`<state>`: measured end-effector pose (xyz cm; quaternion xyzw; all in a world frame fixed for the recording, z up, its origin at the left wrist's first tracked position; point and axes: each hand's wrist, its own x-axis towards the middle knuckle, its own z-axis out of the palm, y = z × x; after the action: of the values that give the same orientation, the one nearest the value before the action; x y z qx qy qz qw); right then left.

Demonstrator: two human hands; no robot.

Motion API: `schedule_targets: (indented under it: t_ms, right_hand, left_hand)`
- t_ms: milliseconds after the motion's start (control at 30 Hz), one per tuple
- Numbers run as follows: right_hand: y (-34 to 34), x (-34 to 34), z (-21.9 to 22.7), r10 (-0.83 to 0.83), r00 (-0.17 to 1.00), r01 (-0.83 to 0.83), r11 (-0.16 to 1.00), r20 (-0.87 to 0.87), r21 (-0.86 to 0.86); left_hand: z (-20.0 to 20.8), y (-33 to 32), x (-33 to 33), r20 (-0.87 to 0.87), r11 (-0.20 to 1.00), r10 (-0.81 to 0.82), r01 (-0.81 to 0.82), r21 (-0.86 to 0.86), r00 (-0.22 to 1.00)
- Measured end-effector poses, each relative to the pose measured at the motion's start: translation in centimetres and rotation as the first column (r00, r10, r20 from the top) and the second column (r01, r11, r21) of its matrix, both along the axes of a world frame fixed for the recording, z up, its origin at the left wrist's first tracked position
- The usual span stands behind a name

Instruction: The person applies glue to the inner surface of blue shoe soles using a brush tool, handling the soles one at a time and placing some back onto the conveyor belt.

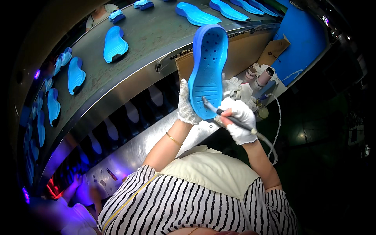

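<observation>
A blue shoe sole (207,74) is held up lengthwise before me, its small round holes at the far end and its grooves nearer to me. My left hand (186,106), in a white knit glove, grips it around the near left edge. My right hand (241,121), also gloved but with bare fingertips showing, is closed around a dark-handled brush (237,120). The brush's pale tip lies at the grooved part of the sole; whether it touches cannot be told. A pale hose (268,141) runs from the handle's back end.
A dark conveyor belt (149,35) carries several blue soles (115,44) beyond a metal rim. More soles stand on a lower shelf under it. White gloves (241,91), bottles (264,77) and a cardboard piece (274,51) sit right. Another person (74,213) is at lower left.
</observation>
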<state>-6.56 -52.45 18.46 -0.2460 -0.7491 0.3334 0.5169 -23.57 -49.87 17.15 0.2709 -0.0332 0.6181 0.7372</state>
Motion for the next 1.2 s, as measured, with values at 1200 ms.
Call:
schedule_targets:
  t_ms: [1200]
  right_hand:
    - [1.7,-1.6,2.5,0.267,0.922,-0.279,0.960,0.281,0.000]
  left_hand:
    - [4.2,2.2,-3.4,-0.588,0.921,-0.197,-0.058,-0.386,0.784]
